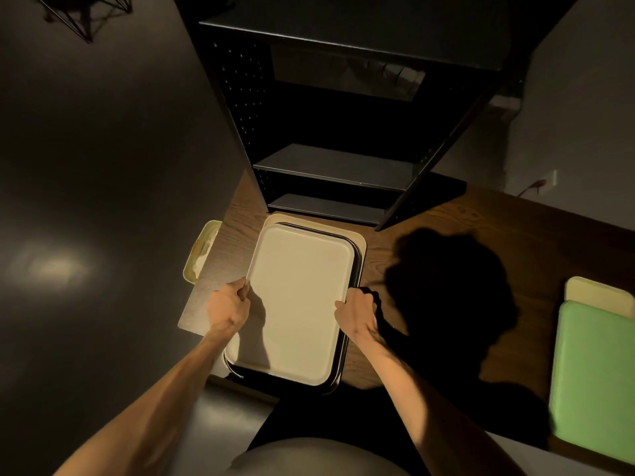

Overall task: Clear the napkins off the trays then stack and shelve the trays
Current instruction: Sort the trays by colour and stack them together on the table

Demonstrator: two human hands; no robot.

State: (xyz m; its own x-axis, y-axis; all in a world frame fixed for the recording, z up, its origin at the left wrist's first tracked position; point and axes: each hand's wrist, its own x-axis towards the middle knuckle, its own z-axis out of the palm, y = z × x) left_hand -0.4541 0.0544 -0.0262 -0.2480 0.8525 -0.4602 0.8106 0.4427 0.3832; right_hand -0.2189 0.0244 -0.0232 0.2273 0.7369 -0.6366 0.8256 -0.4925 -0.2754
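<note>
Trays (299,300) in a stack lie between the two hands on the wooden bench (446,218), the far end just short of the dark shelf unit (330,166). The left hand (226,309) grips the left long edge, fingers curled over the rim; the right hand (357,312) grips the opposite long edge the same way, thumb on top.

Judging by the look, these are stiff moulded trays, light singly but with some weight as a pile, and smooth enough to slide on one another. Holding at the middle of both long edges, with fingers under the bottom tray, should keep the pile together and level.

A cream tray sits on top, bare of napkins, over a dark-rimmed one and a cream one that shows beyond it. Well to the right of the right hand lie a green tray (594,379) on another cream tray (591,288). Beyond the left hand a pale green bin (202,250) sits off the bench edge.
</note>
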